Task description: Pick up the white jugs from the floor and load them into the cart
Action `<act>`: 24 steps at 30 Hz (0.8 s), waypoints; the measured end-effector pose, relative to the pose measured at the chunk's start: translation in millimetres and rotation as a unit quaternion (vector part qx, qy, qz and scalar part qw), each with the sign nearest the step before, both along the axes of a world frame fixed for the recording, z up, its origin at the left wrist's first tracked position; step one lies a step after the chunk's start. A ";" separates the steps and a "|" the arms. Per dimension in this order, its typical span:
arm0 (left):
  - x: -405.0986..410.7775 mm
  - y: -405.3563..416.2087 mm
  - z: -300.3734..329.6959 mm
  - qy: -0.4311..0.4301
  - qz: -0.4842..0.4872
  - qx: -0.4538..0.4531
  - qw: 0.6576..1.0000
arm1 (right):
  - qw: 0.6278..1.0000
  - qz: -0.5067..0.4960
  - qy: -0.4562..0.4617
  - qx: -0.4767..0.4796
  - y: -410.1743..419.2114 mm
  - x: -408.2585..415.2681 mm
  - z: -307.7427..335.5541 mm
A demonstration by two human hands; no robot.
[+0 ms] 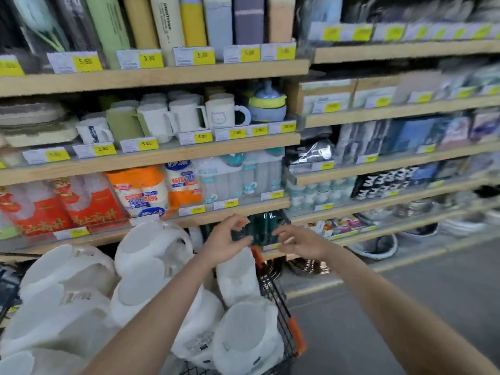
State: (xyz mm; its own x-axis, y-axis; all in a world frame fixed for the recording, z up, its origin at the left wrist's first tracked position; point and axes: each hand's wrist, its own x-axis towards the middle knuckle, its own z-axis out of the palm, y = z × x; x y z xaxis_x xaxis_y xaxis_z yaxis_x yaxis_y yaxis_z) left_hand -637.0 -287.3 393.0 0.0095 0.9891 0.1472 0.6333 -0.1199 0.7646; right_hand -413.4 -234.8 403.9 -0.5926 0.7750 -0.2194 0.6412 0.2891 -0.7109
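Jugs [151,266] are lying piled in the cart [286,328], with shelves [151,152] standing behind and floor [405,293] stretching right.

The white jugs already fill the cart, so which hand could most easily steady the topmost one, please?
Left, probably. The left hand hovers open nearer the topmost jug in the cart; the right hand hangs beyond its rim.

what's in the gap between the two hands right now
Nothing is held between the left hand and right hand in the head view; only dark green bottles on the shelf behind show through.
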 end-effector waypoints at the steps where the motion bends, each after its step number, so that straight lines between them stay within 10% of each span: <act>1: 18.5 9.5 -1.4 -0.007 -0.016 -0.006 1.000 | 1.000 -0.020 0.005 -0.010 2.3 21.4 -1.5; 24: 554.7 220.2 -56.2 -0.048 -0.238 -0.118 0.963 | 0.935 -0.352 0.052 -0.011 100.1 547.8 -39.7</act>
